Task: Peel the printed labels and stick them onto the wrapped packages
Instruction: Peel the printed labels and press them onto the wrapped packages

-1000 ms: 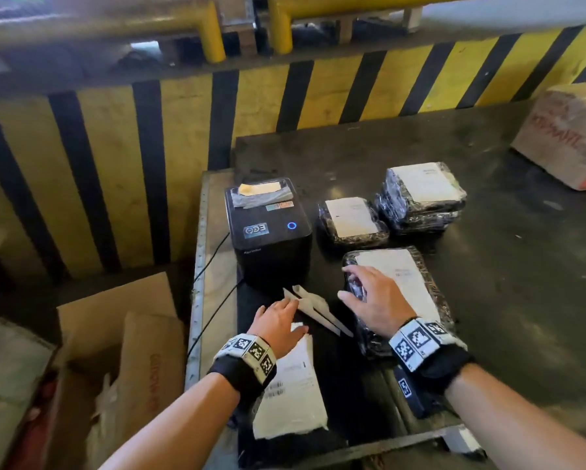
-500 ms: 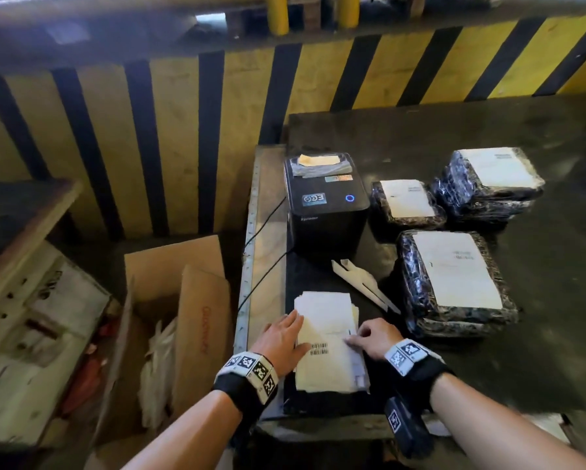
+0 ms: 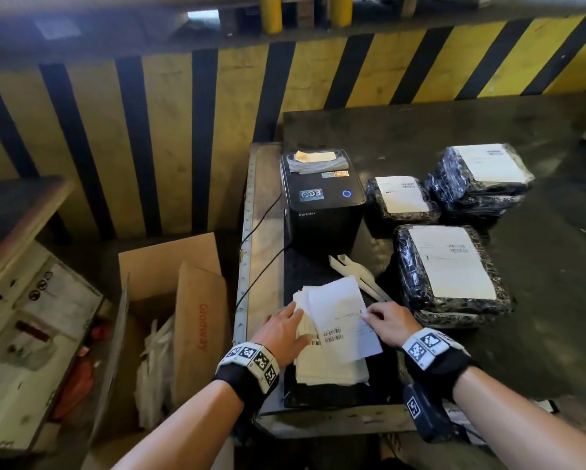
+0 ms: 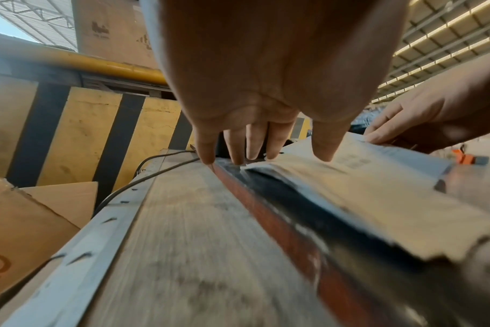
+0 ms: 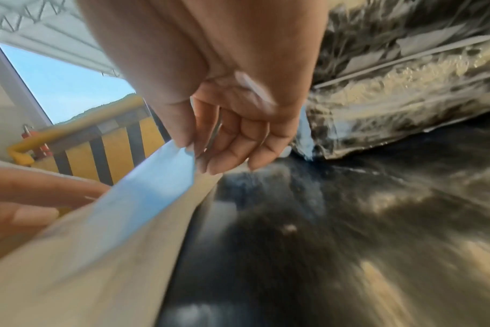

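Observation:
A stack of white printed labels [image 3: 332, 366] lies at the table's near edge. My left hand [image 3: 286, 329] presses flat on the stack's left side, fingers straight [image 4: 255, 141]. My right hand [image 3: 384, 322] pinches the right edge of the top label [image 3: 340, 313] between thumb and forefinger and lifts it off the stack; in the right wrist view the pinched label [image 5: 154, 188] rises towards the fingers. Several black wrapped packages carry white labels: a large one [image 3: 451, 269] just beyond my right hand, a small one [image 3: 401, 198] and a stacked pair [image 3: 481, 178] further back.
A black label printer [image 3: 322, 201] stands behind the labels with its cables running off the left edge. White backing strips [image 3: 356, 274] lie between printer and stack. Open cardboard boxes [image 3: 169, 300] sit on the floor to the left. A yellow-and-black striped barrier [image 3: 183, 130] runs behind.
My right hand left the large package and came back to the label stack, then pinched and lifted the top label. My left hand stayed pressed on the stack. The view swung left.

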`<state>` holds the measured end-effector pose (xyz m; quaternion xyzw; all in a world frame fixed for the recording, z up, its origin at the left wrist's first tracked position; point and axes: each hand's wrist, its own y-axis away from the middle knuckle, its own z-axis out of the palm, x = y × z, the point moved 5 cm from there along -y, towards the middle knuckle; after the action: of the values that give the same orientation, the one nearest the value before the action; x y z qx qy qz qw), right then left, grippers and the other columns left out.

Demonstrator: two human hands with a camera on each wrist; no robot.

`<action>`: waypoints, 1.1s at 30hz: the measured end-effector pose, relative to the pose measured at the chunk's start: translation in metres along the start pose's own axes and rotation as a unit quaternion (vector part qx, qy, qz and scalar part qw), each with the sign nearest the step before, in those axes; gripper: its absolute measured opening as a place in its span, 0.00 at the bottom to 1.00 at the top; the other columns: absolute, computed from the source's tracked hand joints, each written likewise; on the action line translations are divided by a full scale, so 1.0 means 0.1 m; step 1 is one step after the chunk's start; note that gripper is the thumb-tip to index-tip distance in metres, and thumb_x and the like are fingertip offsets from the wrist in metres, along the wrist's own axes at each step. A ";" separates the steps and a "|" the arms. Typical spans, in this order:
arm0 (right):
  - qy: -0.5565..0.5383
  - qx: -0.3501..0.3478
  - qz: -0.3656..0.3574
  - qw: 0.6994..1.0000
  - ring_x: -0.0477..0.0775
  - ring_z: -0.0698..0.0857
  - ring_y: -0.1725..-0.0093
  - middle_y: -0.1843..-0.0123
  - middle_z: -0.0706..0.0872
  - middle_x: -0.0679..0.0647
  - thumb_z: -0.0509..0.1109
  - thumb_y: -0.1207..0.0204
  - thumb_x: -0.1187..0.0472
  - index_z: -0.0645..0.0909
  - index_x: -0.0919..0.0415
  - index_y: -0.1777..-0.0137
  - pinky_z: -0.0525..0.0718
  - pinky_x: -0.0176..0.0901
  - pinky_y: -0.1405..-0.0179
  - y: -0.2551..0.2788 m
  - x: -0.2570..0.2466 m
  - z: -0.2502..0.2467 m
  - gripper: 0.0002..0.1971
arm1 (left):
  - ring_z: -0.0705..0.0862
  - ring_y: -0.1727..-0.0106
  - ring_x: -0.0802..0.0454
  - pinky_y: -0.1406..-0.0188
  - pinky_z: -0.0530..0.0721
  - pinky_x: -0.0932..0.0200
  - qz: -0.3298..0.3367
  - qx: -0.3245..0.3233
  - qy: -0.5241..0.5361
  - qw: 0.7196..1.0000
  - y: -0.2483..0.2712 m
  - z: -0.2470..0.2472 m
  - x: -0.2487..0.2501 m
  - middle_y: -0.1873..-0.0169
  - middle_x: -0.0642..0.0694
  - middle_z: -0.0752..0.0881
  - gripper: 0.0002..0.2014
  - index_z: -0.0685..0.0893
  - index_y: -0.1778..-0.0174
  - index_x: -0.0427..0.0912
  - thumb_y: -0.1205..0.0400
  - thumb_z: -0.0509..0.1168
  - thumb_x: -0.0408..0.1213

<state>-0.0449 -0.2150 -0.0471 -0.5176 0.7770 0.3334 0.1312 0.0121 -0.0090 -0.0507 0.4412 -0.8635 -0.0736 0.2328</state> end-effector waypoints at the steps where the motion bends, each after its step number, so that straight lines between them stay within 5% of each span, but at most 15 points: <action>1: -0.021 -0.001 -0.010 1.000 0.55 0.84 0.47 0.46 0.87 0.55 0.63 0.19 0.55 0.84 0.56 0.51 0.78 0.41 0.56 0.00 -0.04 -0.06 0.10 | 0.68 0.22 0.44 0.24 0.69 0.47 0.002 0.015 0.020 1.000 -0.01 -0.07 0.01 0.19 0.46 0.62 0.28 0.63 0.22 0.44 0.16 0.60 0.49; 4: -0.037 -0.022 -0.065 0.997 0.54 0.84 0.46 0.46 0.85 0.52 0.65 0.20 0.58 0.82 0.50 0.49 0.79 0.37 0.59 0.00 -0.24 -0.26 0.05 | 0.61 0.18 0.48 0.21 0.66 0.48 0.031 0.100 0.067 0.992 -0.08 -0.39 0.07 0.17 0.47 0.58 0.34 0.55 0.18 0.46 0.17 0.61 0.49; 8: -0.055 -0.083 -0.138 0.985 0.52 0.86 0.44 0.46 0.88 0.52 0.71 0.24 0.60 0.86 0.55 0.42 0.84 0.47 0.44 -0.03 -0.60 -0.52 0.11 | 0.69 0.22 0.49 0.24 0.70 0.51 0.115 0.188 0.072 0.973 -0.14 -0.96 0.35 0.22 0.46 0.69 0.30 0.64 0.20 0.47 0.18 0.64 0.47; 11: -0.075 -0.083 -0.181 0.977 0.52 0.88 0.48 0.50 0.90 0.52 0.74 0.27 0.61 0.87 0.53 0.51 0.86 0.49 0.45 -0.03 -0.86 -0.73 0.07 | 0.84 0.43 0.54 0.40 0.79 0.63 0.144 0.195 0.087 0.966 -0.13 -1.23 0.53 0.40 0.47 0.86 0.20 0.78 0.30 0.45 0.18 0.65 0.44; 13: -0.085 -0.059 -0.199 0.975 0.50 0.88 0.49 0.52 0.90 0.49 0.76 0.29 0.62 0.86 0.52 0.52 0.85 0.46 0.45 -0.04 -0.98 -0.89 0.07 | 0.83 0.53 0.58 0.53 0.79 0.69 0.132 0.189 0.119 0.966 -0.12 -1.32 0.54 0.49 0.48 0.89 0.15 0.84 0.36 0.45 0.18 0.65 0.43; 18: -0.198 0.021 -0.179 0.963 0.44 0.85 0.58 0.57 0.87 0.46 0.78 0.32 0.64 0.83 0.54 0.46 0.83 0.34 0.56 -0.04 -1.01 -1.17 0.15 | 0.82 0.54 0.60 0.59 0.74 0.81 0.131 0.172 0.143 0.966 -0.13 -1.42 0.48 0.51 0.49 0.89 0.10 0.88 0.44 0.45 0.19 0.67 0.40; 23: -0.216 -0.003 -0.158 0.963 0.50 0.87 0.57 0.55 0.89 0.52 0.76 0.30 0.68 0.83 0.60 0.50 0.86 0.34 0.58 -0.04 -0.98 -1.25 0.10 | 0.86 0.50 0.55 0.44 0.86 0.56 0.079 0.174 0.207 0.960 -0.18 -1.52 0.27 0.50 0.48 0.89 0.08 0.87 0.47 0.45 0.20 0.68 0.41; 28: -0.202 -0.054 -0.188 0.960 0.52 0.89 0.57 0.55 0.91 0.58 0.77 0.31 0.67 0.87 0.61 0.54 0.86 0.41 0.57 -0.04 -1.23 -1.25 0.06 | 0.88 0.49 0.54 0.45 0.88 0.51 0.112 0.168 0.260 0.944 -0.19 -1.71 0.40 0.53 0.50 0.89 0.14 0.82 0.39 0.50 0.21 0.70 0.39; 33: -0.173 -0.054 -0.222 0.958 0.44 0.88 0.59 0.57 0.91 0.52 0.77 0.31 0.65 0.88 0.59 0.53 0.83 0.34 0.59 -0.02 -1.40 -1.30 0.07 | 0.88 0.50 0.52 0.49 0.89 0.46 0.129 0.176 0.267 0.939 -0.20 -1.88 0.51 0.53 0.48 0.89 0.07 0.85 0.52 0.55 0.22 0.70 0.37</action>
<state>0.0356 -0.2004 0.1252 -0.6176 0.5889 0.4215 0.3067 0.0888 -0.0470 0.1256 0.3635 -0.8181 0.2309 0.3811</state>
